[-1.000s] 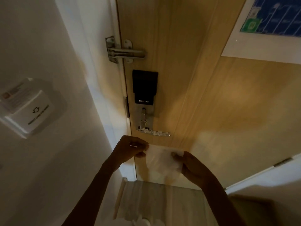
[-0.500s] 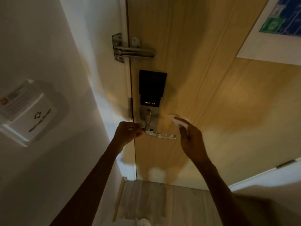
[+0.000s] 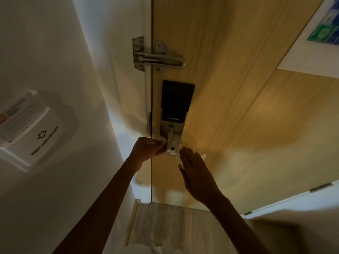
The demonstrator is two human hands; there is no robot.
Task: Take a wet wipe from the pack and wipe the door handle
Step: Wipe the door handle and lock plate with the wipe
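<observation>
Right up at the door [image 3: 238, 107] now. The right hand [image 3: 197, 173] is laid over the lever of the door handle [image 3: 171, 153], its fingers [image 3: 187, 153] straight and close together, flat rather than curled. The wet wipe [image 3: 204, 156] is trapped under that palm, on the lever. Only white scraps show, one at the hand's two o'clock and another at its nine o'clock edge.

At nine o'clock of the handle, the left hand [image 3: 148, 147] has its fingers [image 3: 159, 143] curled in a pinch at the handle's root, apparently steadying it. The black smart lock [image 3: 177, 101] sits at twelve o'clock of the handle, with the swing-bar door guard [image 3: 157, 56] higher still. A key card holder [image 3: 34, 132] hangs on the wall well off at nine o'clock.

That wipe looks thin, limp, damp and almost weightless. It should mould round the bar but will bunch or slide off if merely pressed. Better to wrap it round the lever and close fingers and thumb about it. The handle is rigid metal, probably slick once wet, and likely to dip under load, so the grip at the root helps.
</observation>
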